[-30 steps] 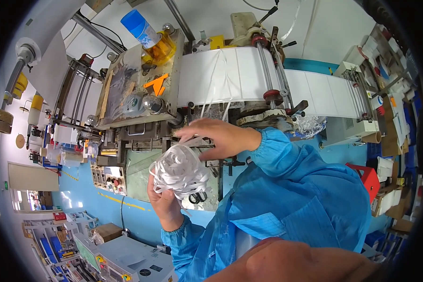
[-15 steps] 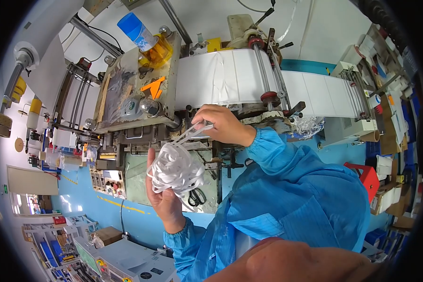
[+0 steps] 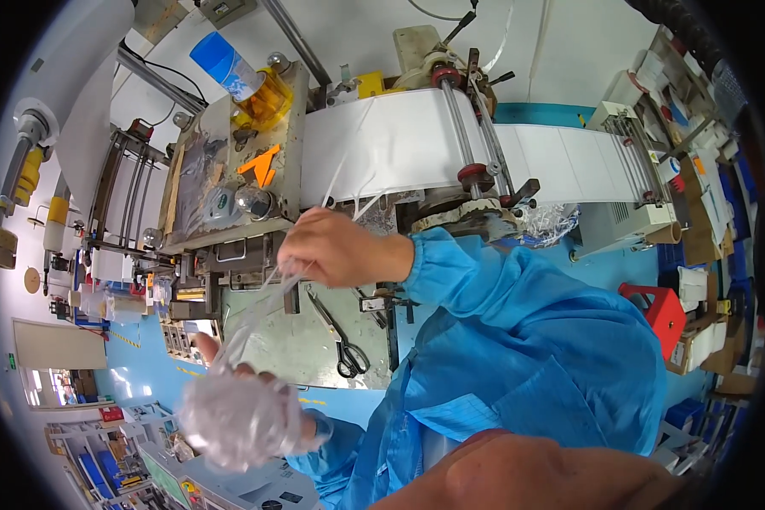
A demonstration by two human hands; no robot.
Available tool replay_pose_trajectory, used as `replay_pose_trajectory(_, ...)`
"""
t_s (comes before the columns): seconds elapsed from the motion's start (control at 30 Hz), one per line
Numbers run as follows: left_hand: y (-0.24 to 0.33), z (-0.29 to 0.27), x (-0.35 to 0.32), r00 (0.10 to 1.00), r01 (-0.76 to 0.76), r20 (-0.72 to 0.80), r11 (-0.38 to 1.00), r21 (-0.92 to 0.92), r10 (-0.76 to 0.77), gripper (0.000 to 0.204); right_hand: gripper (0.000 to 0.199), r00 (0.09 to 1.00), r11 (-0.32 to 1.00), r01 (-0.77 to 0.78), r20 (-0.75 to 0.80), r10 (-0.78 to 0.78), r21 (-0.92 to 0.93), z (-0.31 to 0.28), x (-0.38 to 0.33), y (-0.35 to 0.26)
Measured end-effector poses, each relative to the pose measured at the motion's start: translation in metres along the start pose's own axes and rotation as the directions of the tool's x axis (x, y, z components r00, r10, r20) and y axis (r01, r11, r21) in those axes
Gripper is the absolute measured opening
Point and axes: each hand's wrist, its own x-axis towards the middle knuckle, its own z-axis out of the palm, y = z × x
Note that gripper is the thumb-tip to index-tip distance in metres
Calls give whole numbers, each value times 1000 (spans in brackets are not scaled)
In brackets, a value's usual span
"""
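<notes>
My left hand [image 3: 292,410], low on the left, is closed around a blurred bundle of thin white waste strips [image 3: 234,421]. Stretched strips run from the bundle up to my right hand [image 3: 340,246], which has its fingers closed on them. Beyond the right hand, loose strip ends lead up across the white label web [image 3: 433,140] on the machine. Below the right hand, black-handled scissors [image 3: 348,353] lie on a greenish metal plate [image 3: 302,357].
On the machine's left block [image 3: 293,161] stand an amber bottle [image 3: 268,102] and a blue-capped can [image 3: 221,59], near an orange tool [image 3: 262,166]. Rollers [image 3: 463,127] cross the web. A red stand [image 3: 657,319] is at the right, and a grey cabinet [image 3: 255,484] lies lower left.
My left hand has carried the bundle down and left. My right hand has moved left and down, stretching the strips; the scissors are now fully uncovered.
</notes>
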Motion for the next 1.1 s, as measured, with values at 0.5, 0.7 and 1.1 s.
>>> replay_pose_trajectory(0.5,43,-19,39,821,-525,-83,804,280,565,49,18,993,993,118,-8,-118,4,-18,-10,-32)
replay_pose_trajectory(0.7,26,11,56,877,-202,272,210,957,-396,39,15,996,989,72,36,-77,129,-34,-14,-22)
replay_pose_trajectory(1.1,-34,20,4,668,680,438,732,-32,-602,60,14,978,956,-192,125,167,223,-39,-51,-6)
